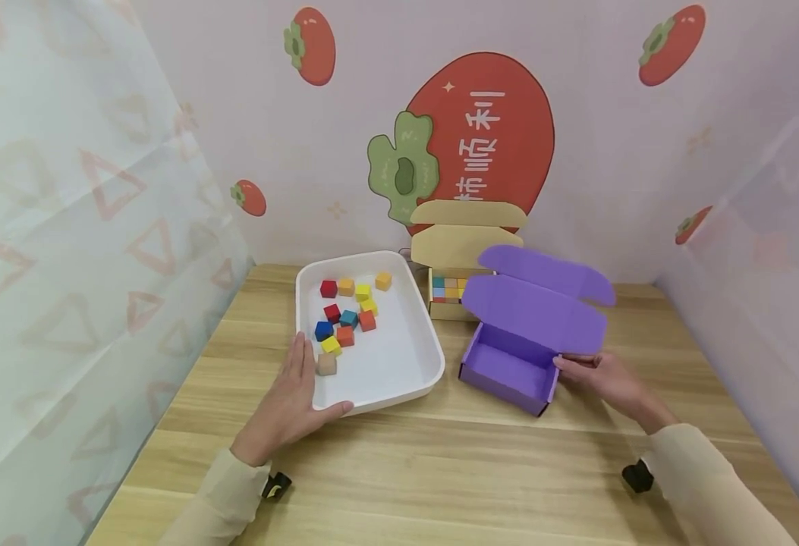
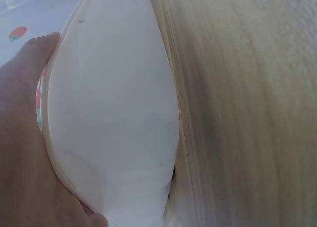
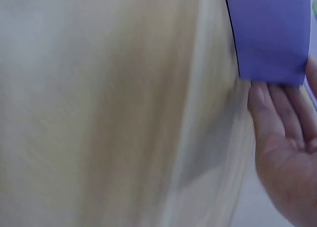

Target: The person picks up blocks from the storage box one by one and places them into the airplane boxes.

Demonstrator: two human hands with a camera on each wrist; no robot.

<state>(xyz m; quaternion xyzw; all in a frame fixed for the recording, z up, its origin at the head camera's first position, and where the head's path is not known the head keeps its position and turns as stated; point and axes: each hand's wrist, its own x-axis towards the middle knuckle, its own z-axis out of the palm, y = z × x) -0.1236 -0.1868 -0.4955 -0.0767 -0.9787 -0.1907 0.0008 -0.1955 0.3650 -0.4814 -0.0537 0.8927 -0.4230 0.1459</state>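
Note:
My left hand (image 1: 290,402) rests against the near left corner of a white plastic tray (image 1: 406,383). Its straight fingers lie along the left rim, and the thumb lies over the front rim. Colored wooden cubes (image 1: 348,318) are scattered in the tray, mostly towards its left and back; a plain wood cube (image 1: 327,364) sits closest to that hand. With thumb and fingers, my right hand (image 1: 607,383) grips the right side of an open purple cardboard box (image 1: 508,368). The bottom of this box shows bare, and its lid stands up behind. In the right wrist view, fingers (image 3: 285,108) touch the box's end.
Behind the purple box stands a tan cardboard box (image 1: 450,309), lid raised, with rows of colored cubes in it; the purple lid partly hides it. Everything sits on a wooden table (image 1: 399,478). Printed cloth walls (image 1: 611,136) close off the back and both sides.

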